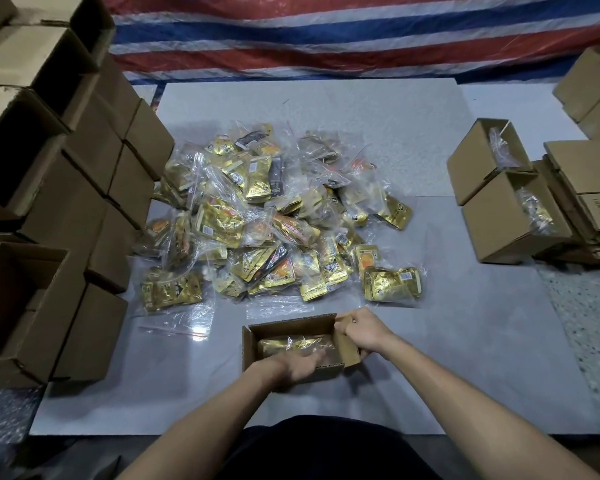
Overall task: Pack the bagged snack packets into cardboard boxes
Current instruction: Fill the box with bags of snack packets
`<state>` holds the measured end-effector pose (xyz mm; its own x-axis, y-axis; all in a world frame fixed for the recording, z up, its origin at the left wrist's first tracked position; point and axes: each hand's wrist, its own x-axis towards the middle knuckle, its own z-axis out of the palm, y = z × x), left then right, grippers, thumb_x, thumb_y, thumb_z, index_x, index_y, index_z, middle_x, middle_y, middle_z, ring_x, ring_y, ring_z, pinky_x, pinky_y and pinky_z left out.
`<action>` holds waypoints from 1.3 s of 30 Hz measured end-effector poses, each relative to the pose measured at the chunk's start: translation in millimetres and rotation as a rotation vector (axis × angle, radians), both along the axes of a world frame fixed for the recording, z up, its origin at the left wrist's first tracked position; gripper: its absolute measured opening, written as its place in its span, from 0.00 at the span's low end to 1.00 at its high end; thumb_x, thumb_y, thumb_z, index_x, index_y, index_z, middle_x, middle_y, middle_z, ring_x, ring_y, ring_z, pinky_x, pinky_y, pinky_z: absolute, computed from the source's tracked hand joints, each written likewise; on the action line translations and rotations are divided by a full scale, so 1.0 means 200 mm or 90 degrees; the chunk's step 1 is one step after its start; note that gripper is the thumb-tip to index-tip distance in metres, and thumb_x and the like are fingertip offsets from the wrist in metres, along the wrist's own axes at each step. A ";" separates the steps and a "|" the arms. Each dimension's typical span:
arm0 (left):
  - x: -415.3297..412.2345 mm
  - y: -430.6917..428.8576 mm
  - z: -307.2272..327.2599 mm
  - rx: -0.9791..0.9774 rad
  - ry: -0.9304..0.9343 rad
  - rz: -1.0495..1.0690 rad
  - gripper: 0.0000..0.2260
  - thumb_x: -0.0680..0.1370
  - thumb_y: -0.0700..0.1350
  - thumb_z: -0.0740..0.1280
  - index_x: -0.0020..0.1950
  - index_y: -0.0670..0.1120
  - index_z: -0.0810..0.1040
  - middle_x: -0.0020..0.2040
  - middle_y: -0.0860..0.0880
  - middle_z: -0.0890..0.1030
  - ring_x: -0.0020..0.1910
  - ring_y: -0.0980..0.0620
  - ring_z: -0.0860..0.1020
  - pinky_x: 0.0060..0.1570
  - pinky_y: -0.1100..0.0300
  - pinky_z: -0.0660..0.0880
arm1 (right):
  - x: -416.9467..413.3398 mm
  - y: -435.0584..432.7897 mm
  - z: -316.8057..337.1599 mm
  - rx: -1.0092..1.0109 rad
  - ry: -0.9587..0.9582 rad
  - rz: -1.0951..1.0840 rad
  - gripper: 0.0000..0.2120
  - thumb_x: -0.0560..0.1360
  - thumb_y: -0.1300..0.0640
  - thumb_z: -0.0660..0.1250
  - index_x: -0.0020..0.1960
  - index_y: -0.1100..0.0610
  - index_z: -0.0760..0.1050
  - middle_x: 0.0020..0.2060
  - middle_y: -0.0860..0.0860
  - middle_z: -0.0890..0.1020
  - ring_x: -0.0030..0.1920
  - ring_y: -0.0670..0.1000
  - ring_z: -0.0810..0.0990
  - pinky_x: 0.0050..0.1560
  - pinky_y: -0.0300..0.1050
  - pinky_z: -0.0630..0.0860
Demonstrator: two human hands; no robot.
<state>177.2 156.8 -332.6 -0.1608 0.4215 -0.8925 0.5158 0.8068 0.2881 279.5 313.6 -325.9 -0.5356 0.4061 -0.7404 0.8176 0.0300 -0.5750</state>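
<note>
Grey mat (465, 341); snack pile (274, 216) beyond open box (250, 348); left hand (293, 367) flat on bagged packet (284, 344); right hand (359, 329) gripping flap (347, 348).

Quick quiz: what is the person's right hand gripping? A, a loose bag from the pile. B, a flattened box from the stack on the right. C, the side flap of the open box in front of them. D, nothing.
C: the right hand is curled round the side flap of the open box, while the left hand reaches in over the bagged packets inside.
</note>
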 end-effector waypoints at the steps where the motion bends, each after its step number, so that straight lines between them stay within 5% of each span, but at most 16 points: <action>1: 0.00 0.03 0.00 0.005 0.010 -0.016 0.28 0.80 0.67 0.46 0.76 0.60 0.64 0.79 0.47 0.63 0.77 0.43 0.62 0.73 0.51 0.58 | 0.00 0.00 0.00 -0.001 0.007 0.006 0.15 0.81 0.53 0.64 0.62 0.61 0.78 0.38 0.55 0.80 0.31 0.54 0.82 0.24 0.45 0.79; 4: 0.01 0.07 -0.01 0.024 0.002 -0.004 0.26 0.82 0.65 0.44 0.78 0.59 0.60 0.79 0.49 0.61 0.78 0.45 0.60 0.74 0.50 0.55 | 0.03 0.02 -0.01 -0.015 0.036 0.013 0.20 0.78 0.38 0.64 0.56 0.53 0.81 0.35 0.51 0.80 0.25 0.46 0.79 0.24 0.42 0.77; 6: 0.02 0.08 -0.01 -0.004 -0.066 0.083 0.33 0.80 0.69 0.41 0.79 0.54 0.60 0.80 0.48 0.58 0.79 0.46 0.56 0.76 0.48 0.50 | 0.04 0.05 -0.01 -0.025 0.054 -0.049 0.25 0.77 0.32 0.59 0.52 0.52 0.81 0.42 0.53 0.83 0.30 0.47 0.80 0.27 0.43 0.78; 8: 0.02 0.06 -0.01 -0.018 -0.108 0.124 0.35 0.80 0.69 0.40 0.79 0.50 0.62 0.80 0.45 0.59 0.78 0.46 0.57 0.76 0.49 0.50 | 0.05 0.11 -0.02 0.029 0.072 -0.119 0.24 0.79 0.35 0.59 0.50 0.54 0.81 0.46 0.53 0.85 0.34 0.49 0.82 0.34 0.48 0.82; 12: 0.01 0.03 -0.02 0.080 -0.088 0.163 0.28 0.83 0.63 0.50 0.68 0.44 0.76 0.68 0.43 0.75 0.65 0.47 0.73 0.67 0.56 0.65 | 0.05 0.28 -0.06 0.393 0.026 -0.080 0.03 0.78 0.54 0.67 0.50 0.52 0.78 0.51 0.51 0.82 0.48 0.53 0.80 0.52 0.51 0.79; 15: -0.03 -0.01 -0.02 0.135 -0.063 0.113 0.19 0.84 0.58 0.55 0.60 0.47 0.79 0.55 0.47 0.79 0.52 0.52 0.74 0.54 0.62 0.69 | 0.07 0.40 -0.08 0.522 -0.068 -0.035 0.18 0.71 0.61 0.70 0.59 0.56 0.72 0.58 0.54 0.75 0.59 0.57 0.74 0.57 0.52 0.74; 18: -0.08 -0.05 0.01 0.211 -0.058 0.143 0.11 0.83 0.51 0.60 0.54 0.49 0.80 0.47 0.51 0.80 0.49 0.53 0.75 0.46 0.62 0.68 | 0.10 0.49 -0.12 0.499 -0.156 0.040 0.26 0.70 0.62 0.70 0.66 0.57 0.67 0.63 0.57 0.74 0.64 0.60 0.73 0.61 0.54 0.74; 25: -0.11 -0.17 0.02 0.275 -0.047 0.173 0.08 0.83 0.48 0.61 0.45 0.52 0.77 0.46 0.49 0.79 0.47 0.51 0.77 0.52 0.55 0.74 | 0.10 0.39 -0.16 0.379 -0.269 0.240 0.10 0.76 0.60 0.62 0.52 0.52 0.79 0.54 0.54 0.83 0.54 0.57 0.82 0.49 0.45 0.75; 28: -0.09 -0.20 -0.01 0.270 -0.057 0.185 0.09 0.83 0.48 0.61 0.53 0.50 0.80 0.48 0.49 0.80 0.49 0.51 0.77 0.51 0.58 0.73 | 0.11 0.34 -0.18 0.268 -0.282 0.329 0.06 0.74 0.53 0.67 0.46 0.52 0.82 0.45 0.51 0.85 0.47 0.52 0.83 0.47 0.43 0.77; 32: -0.08 -0.21 -0.05 0.263 -0.053 0.193 0.08 0.83 0.48 0.61 0.49 0.50 0.79 0.45 0.50 0.79 0.46 0.51 0.76 0.49 0.57 0.72 | 0.13 0.32 -0.19 0.257 -0.169 0.210 0.28 0.76 0.33 0.62 0.29 0.53 0.72 0.25 0.46 0.75 0.29 0.49 0.76 0.34 0.41 0.69; 35: -0.09 -0.20 -0.05 0.260 -0.051 0.197 0.08 0.83 0.49 0.61 0.49 0.50 0.79 0.45 0.50 0.79 0.45 0.51 0.75 0.51 0.55 0.74 | 0.10 0.39 -0.19 0.403 -0.100 0.141 0.06 0.79 0.46 0.66 0.48 0.46 0.79 0.48 0.49 0.81 0.52 0.54 0.80 0.48 0.48 0.76; 37: -0.10 -0.20 -0.05 0.260 -0.053 0.201 0.08 0.83 0.49 0.61 0.47 0.52 0.78 0.44 0.50 0.78 0.45 0.51 0.75 0.51 0.54 0.74 | 0.09 0.45 -0.20 0.416 -0.197 0.146 0.21 0.75 0.51 0.70 0.66 0.49 0.71 0.64 0.51 0.74 0.65 0.55 0.72 0.65 0.53 0.70; 39: -0.10 -0.20 -0.04 0.256 -0.058 0.209 0.08 0.83 0.50 0.62 0.47 0.53 0.78 0.44 0.51 0.78 0.45 0.51 0.75 0.50 0.54 0.74 | 0.09 0.49 -0.22 0.354 -0.256 0.082 0.30 0.72 0.50 0.73 0.70 0.54 0.65 0.68 0.53 0.72 0.68 0.58 0.71 0.68 0.54 0.67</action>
<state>156.3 117.7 -340.6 -0.2714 0.6739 -0.6872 0.2121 0.7383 0.6402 297.3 412.1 -370.3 -0.3333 0.7343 -0.5914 0.9339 0.3434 -0.0998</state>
